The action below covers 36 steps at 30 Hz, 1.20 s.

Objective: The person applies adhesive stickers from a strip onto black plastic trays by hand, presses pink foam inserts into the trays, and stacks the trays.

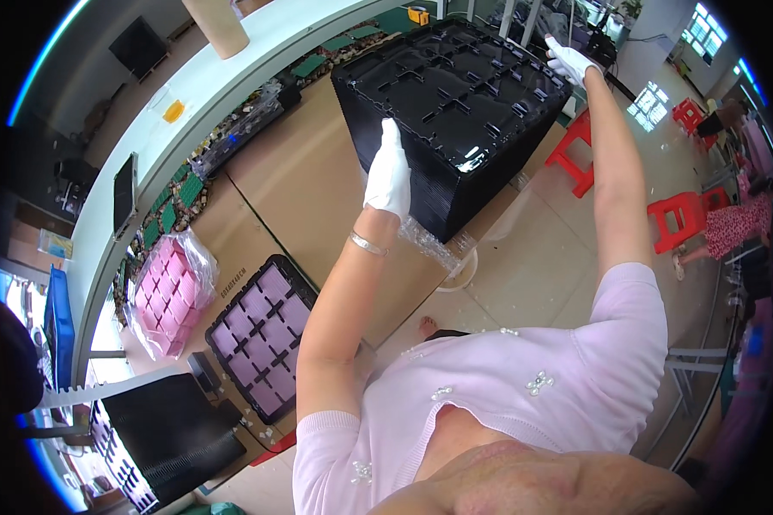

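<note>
Both gloved hands press on a tall stack of black trays (455, 103) on the brown surface (309, 189): left hand (389, 172) flat on near side, right hand (569, 60) gripping far corner.

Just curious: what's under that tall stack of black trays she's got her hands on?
The stack of black trays sits on crinkled clear plastic wrap spread over a brown cardboard sheet. Anything directly beneath its middle is covered. Left hand presses its side; right hand touches the far corner.

Tall stack of black trays (455, 94)
</note>
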Motion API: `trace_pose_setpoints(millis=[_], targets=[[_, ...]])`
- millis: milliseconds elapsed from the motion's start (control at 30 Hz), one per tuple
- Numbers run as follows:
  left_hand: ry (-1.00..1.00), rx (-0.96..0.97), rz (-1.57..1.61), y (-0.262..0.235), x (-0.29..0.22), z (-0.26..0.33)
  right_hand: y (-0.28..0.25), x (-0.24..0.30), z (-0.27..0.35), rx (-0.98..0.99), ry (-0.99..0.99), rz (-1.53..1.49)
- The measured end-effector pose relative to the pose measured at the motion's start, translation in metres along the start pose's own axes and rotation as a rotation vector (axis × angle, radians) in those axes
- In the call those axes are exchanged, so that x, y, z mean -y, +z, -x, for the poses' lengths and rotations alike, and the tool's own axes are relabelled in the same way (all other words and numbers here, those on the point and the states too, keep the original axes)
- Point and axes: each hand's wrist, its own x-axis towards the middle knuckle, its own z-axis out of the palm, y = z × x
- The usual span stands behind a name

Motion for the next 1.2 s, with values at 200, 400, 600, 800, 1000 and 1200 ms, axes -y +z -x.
trace_pose_setpoints(millis=[200,400,600,800,1000,1200], targets=[[0.227,-0.067,-0.384,0.011,0.027,-0.028,0.004,0.013,-0.039,0.048,0.029,0.04],[0.64,-0.225,-1.029,0.009,0.044,-0.04,-0.001,0.033,-0.038,0.066,0.109,0.017],[0.307,-0.2,-0.608,0.012,0.039,-0.047,-0.003,0.042,-0.035,0.126,0.105,-0.001],[0.212,-0.226,-0.505,0.022,0.026,-0.035,0.002,0.042,-0.036,0.143,0.106,0.02],[0.264,-0.288,-0.611,0.025,0.025,-0.029,0.005,0.046,-0.033,0.173,0.086,0.022],[0.773,-0.289,-1.174,0.003,0.033,-0.05,0.0,0.045,-0.028,0.175,0.061,-0.007]])
